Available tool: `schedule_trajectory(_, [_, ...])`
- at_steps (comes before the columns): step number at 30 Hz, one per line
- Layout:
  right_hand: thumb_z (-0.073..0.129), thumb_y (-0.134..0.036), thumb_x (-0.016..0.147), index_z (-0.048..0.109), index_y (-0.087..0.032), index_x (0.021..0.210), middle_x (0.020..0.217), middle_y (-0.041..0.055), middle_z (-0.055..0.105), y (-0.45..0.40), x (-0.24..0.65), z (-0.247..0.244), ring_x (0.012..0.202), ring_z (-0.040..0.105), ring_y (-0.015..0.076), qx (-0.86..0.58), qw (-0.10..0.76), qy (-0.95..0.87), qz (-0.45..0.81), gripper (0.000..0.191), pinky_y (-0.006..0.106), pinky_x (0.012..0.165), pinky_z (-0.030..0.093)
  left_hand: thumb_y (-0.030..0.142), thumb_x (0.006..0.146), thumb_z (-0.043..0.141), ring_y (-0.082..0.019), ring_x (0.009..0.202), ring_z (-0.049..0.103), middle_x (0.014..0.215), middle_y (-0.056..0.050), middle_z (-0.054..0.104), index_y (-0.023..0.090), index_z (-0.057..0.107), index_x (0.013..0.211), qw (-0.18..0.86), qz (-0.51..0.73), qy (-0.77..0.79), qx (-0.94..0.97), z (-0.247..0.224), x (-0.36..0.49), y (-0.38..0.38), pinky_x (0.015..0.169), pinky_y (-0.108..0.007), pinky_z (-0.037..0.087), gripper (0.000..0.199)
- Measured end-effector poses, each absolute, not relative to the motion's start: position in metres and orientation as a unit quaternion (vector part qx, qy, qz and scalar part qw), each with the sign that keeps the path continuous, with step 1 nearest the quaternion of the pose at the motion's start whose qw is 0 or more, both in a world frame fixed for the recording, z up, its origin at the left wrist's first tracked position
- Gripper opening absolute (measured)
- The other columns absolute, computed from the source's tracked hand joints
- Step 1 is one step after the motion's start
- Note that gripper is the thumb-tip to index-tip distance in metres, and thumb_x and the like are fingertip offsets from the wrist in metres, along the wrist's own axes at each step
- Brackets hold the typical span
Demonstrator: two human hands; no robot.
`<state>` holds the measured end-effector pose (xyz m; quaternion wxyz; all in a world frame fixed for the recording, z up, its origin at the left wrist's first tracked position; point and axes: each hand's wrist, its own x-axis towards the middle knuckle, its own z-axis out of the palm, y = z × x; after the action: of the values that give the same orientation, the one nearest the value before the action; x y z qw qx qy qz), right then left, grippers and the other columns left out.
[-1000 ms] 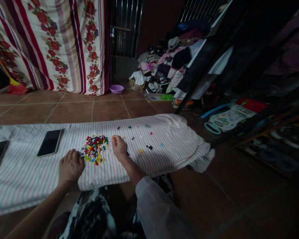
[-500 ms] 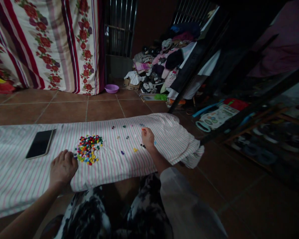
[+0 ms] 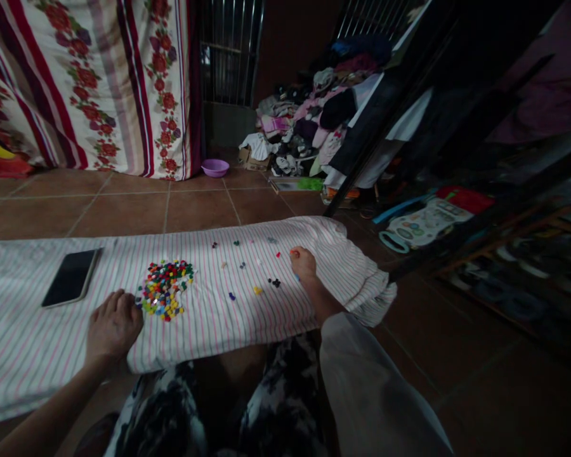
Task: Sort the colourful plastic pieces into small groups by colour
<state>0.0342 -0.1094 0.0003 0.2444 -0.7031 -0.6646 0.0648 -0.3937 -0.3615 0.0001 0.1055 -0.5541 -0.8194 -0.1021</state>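
Bright multicoloured plastic pieces (image 3: 164, 291), very small and many, lying in one loose heap on a white cloth with pink stripes (image 3: 247, 266), just to the right of the left hand (image 3: 114, 327). Left hand half curled and resting on the cloth, fingertips (image 3: 132, 316) touching the heap's edge, with no visible pinch. Right hand (image 3: 303, 264) well to the right of the heap, fingers pressed together, perhaps pinching one red piece (too small for sure telling). Some single pieces (image 3: 275, 282) scattered just left of the right hand. Pieces probably very light and stiff, maybe a little slippery, so easily pushed away by a careless finger; best taken by the fingertips, one at a time, from the heap's outer side. Open cloth beyond both hands, with good room for moving. Bunched cloth end (image 3: 375, 298) close to the right of the right hand, black smartphone (image 3: 70, 278) left of the left hand, and tiled floor (image 3: 195, 212) past the far edge.
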Motion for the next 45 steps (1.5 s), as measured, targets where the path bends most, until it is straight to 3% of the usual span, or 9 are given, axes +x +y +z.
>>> schedule_trajectory(11, [0.046, -0.014, 0.092, 0.073, -0.017, 0.104, 0.100, 0.0100, 0.071, -0.099, 0.037, -0.005, 0.090, 0.063, 0.0167, -0.733, 0.181, -0.652, 0.069, 0.030, 0.023, 0.074, 0.042, 0.030, 0.094, 0.029, -0.034, 0.127, 0.053, 0.131, -0.020, 0.059, 0.011, 0.059, 0.111, 0.131, -0.106, -0.810, -0.562, -0.005, -0.396, -0.362, 0.100, -0.048, 0.045, 0.040])
schedule_trajectory(26, [0.048, -0.017, 0.091, 0.073, -0.018, 0.111, 0.105, 0.0121, 0.072, -0.095, 0.039, -0.002, 0.096, 0.065, 0.0184, -0.737, 0.148, -0.656, 0.063, 0.032, 0.024, 0.081, 0.045, 0.030, 0.092, 0.032, -0.032, 0.125, 0.054, 0.131, -0.019, 0.059, 0.013, 0.060, 0.110, 0.131, -0.123, -0.807, -0.563, -0.008, -0.398, -0.361, 0.099, -0.048, 0.044, 0.037])
schedule_trajectory(34, [0.047, -0.016, 0.088, 0.073, -0.019, 0.109, 0.105, 0.0079, 0.074, -0.093, 0.047, 0.000, 0.097, 0.065, 0.0183, -0.729, 0.173, -0.657, 0.086, 0.034, 0.024, 0.086, 0.045, 0.029, 0.092, 0.033, -0.031, 0.127, 0.052, 0.132, -0.019, 0.058, 0.012, 0.059, 0.111, 0.123, -0.120, -0.814, -0.555, -0.005, -0.396, -0.361, 0.101, -0.047, 0.042, 0.037])
schedule_trajectory(45, [0.044, -0.018, 0.090, 0.071, -0.016, 0.111, 0.107, 0.0092, 0.072, -0.112, 0.014, 0.019, 0.099, 0.064, 0.0182, -0.689, 0.215, -0.689, 0.072, 0.034, 0.025, 0.089, 0.045, 0.028, 0.090, 0.033, -0.031, 0.125, 0.053, 0.132, -0.019, 0.058, 0.011, 0.060, 0.110, 0.106, -0.115, -0.817, -0.555, -0.001, -0.394, -0.362, 0.103, -0.046, 0.041, 0.037])
